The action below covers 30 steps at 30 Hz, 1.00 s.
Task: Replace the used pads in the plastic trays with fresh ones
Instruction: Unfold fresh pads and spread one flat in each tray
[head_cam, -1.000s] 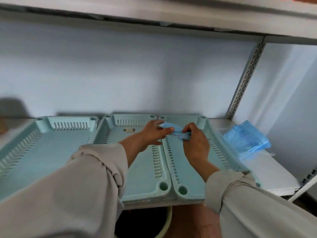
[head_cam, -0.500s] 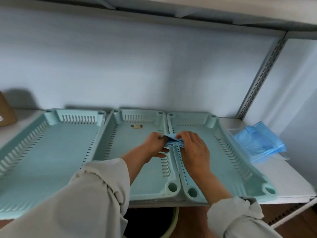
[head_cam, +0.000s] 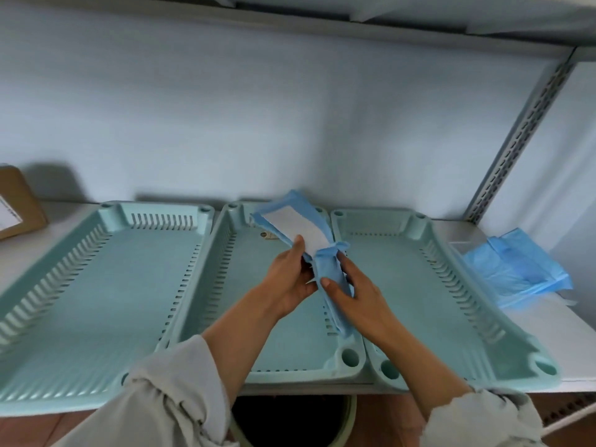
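Both hands, left hand and right hand, pinch a folded blue pad at centre frame. It is judged mid-unfolding; next it likely needs spreading flat in the middle tray.

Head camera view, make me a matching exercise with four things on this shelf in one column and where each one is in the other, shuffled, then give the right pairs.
Things
1. folded blue pad
2. stack of blue pads
3. brown cardboard box
4. bin

Places
A. far left of the shelf, against the wall
B. below the shelf's front edge
C. held in both hands, left hand and right hand
D. on the shelf, right of the rightmost tray

Pairs: 1-C, 2-D, 3-A, 4-B
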Tool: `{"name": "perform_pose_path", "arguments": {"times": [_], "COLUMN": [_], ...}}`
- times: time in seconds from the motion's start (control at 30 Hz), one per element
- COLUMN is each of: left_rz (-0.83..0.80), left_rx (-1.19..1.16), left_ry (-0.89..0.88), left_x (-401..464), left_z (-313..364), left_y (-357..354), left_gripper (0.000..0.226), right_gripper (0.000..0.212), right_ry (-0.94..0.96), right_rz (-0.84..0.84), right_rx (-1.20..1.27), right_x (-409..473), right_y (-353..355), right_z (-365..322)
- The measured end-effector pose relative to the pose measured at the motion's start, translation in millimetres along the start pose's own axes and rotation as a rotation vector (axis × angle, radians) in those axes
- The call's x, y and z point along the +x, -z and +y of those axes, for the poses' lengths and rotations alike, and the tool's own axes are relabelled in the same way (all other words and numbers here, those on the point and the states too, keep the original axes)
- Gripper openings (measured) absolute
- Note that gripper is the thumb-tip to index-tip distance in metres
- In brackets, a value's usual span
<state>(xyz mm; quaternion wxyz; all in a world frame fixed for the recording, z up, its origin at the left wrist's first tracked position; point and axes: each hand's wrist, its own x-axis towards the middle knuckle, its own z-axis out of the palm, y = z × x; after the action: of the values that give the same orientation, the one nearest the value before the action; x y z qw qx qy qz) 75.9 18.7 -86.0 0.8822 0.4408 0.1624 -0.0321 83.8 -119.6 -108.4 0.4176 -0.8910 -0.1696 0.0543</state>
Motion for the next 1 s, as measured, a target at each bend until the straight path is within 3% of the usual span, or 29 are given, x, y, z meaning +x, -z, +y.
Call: {"name": "perform_pose_path", "arguments": {"times": [0.13,0.27,0.37,0.47,0.53,0.7,0.83,0.97,1.0], "left_rz": [-0.163,-0.239,-0.195,-0.044,0.025,-0.07,0.104,0.264,0.283], "left_rx": [0.062,0.078,0.131,0.227,0.259,0.302,0.225,0.056,0.053], "left_ry": [-0.006,-0.057,-0.09,-0.14,-0.154,-0.053,-0.119,-0.149,-0.142], "left_x": [-6,-6,-7,-5,-5,-15,-9,5,6], "left_z": [2,5,4,3,3,-8,-6,8,10], "left_y": [-4,-3,-3,-3,-5,-16,-12,-1,2], "left_gripper": [0.025,0.023,0.022,0.022,0.021,0.021,0.027,0.04,0.04], "right_gripper": [0.068,0.048,0.039,0.03,0.025,0.024,0.025,0.022,0.046], "right_ry": [0.0,0.087,0.12,0.189,0.209,0.214,0.14,-0.165,-0.253], "right_rz": [0.054,0.156,0.214,0.318,0.342,0.321,0.266,0.622,0.672], "right_rx": [0.09,0.105,-0.017,-0.342,-0.391,-0.177,0.001,0.527,0.58], "right_x": [7,7,5,2,1,0,5,10,11], "right_y": [-3,-3,-2,0,1,1,3,23,30], "right_z": [-3,-8,-9,-5,-5,-6,-9,-4,1]}}
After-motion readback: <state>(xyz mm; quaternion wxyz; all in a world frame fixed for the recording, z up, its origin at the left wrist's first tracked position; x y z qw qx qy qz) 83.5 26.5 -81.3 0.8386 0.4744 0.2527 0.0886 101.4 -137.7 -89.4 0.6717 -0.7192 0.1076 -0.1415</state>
